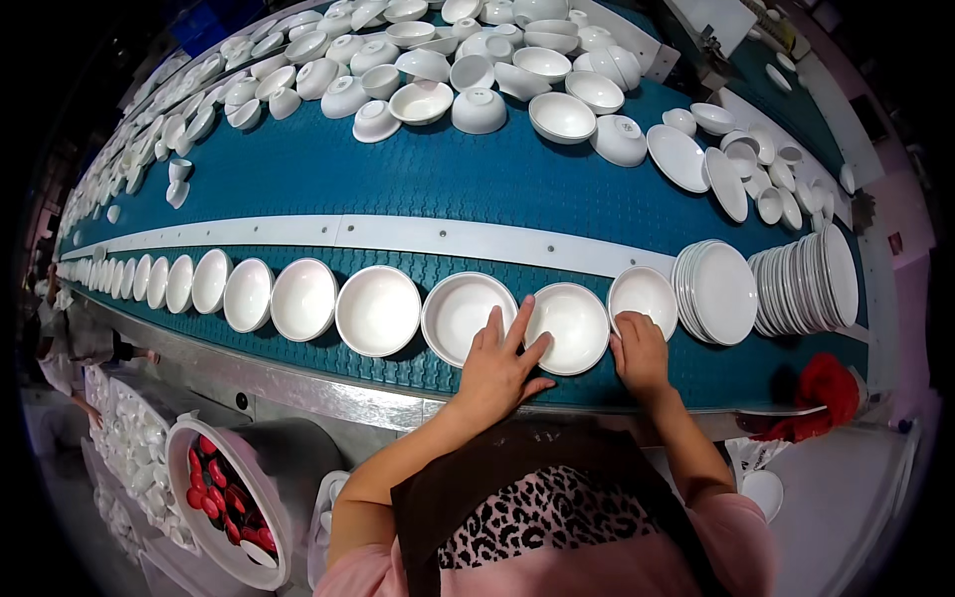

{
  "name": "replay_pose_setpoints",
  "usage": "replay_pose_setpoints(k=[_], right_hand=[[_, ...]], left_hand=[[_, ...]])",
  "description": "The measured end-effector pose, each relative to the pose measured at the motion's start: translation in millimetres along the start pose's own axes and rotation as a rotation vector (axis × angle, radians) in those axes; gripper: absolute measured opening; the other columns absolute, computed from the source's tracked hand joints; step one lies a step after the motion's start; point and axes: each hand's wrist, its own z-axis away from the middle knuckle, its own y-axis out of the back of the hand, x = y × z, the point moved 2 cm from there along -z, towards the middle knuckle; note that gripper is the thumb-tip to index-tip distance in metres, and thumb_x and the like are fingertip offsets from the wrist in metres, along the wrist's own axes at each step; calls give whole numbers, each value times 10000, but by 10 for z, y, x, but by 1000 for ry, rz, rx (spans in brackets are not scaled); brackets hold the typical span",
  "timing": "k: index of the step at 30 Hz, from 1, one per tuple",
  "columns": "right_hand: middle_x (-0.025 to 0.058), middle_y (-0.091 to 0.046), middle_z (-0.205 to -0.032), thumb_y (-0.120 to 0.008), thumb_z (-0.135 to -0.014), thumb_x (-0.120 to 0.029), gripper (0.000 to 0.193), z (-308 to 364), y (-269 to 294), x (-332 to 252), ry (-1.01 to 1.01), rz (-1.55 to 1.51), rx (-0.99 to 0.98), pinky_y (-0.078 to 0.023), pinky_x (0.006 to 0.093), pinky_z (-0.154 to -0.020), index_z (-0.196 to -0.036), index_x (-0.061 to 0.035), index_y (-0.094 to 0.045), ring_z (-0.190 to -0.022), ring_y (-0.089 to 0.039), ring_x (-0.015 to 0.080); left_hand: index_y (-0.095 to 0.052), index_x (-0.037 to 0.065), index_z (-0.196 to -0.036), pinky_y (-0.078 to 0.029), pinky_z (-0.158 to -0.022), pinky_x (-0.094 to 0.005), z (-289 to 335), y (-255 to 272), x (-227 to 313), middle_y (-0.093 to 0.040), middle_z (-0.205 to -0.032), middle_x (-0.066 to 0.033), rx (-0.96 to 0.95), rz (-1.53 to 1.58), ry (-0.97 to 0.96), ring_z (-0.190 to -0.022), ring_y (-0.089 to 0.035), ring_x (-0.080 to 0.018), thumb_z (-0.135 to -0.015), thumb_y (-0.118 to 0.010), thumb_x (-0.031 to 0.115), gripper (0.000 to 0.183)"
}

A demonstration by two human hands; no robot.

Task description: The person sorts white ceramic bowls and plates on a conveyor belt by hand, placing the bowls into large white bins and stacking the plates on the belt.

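A row of white bowls runs along the near belt (418, 374). My left hand (497, 366) has its fingers spread over the gap between a white bowl (463, 308) and the bowl to its right (565, 323); fingertips overlap both rims, with nothing gripped. My right hand (642, 356) curls over the near rim of a smaller white bowl (642, 292), fingers on the rim and thumb at its left side. Right of that bowl stands a stack of white plates (723, 294) on edge, then a longer plate stack (836, 277).
Behind a white divider rail (443, 235), a wide blue belt (328, 179) carries piled bowls (477, 109) and oval dishes (676, 157). A bin (179, 438) of red and black pieces stands below left. Red cloth (826, 393) lies at the right end. People stand far left.
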Motion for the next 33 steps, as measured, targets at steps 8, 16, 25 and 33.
replay_pose_setpoints(k=[8,16,25,33], right_hand=[[133,-604,-1021,-683,-739,-112,288,322,255,133,96,-225,-121,-442,374,-746,-993,-5,-601,-884,-589,277],[137,-500,-1279,-705,-764,-215,449,-1424,16,886,268,-132,178,-365,448,-912,-1173,-90,-570,-1153,-476,299],[111,-469,-1278,-751,-704,-272,470,-3100,-558,1440,35,82,-72,-292,550,-962,-1148,-288,-598,-1244,-366,312],[109,-484,-1228,-765,-679,-311,424,-2059,-361,1117,34,87,49,-293,482,-960,-1076,-252,-629,-1201,-389,281]], left_hand=[[-662,115,-915,-492,-816,-457,-88,-295,113,-484,-1351,-43,-127,-169,79,-1196,-430,-464,-613,-802,271,368],[-537,176,-1229,-180,-1050,-570,25,-248,334,-376,-1405,-176,-22,-184,137,-1301,-327,-397,-710,-734,470,628],[-568,92,-1159,-316,-986,-514,66,-485,549,-426,-1341,-167,143,-83,250,-1236,-396,-355,-725,-759,370,550],[-571,101,-1147,-305,-1010,-505,-140,-687,793,-467,-1325,-131,143,-10,165,-1243,-428,-313,-752,-734,356,497]])
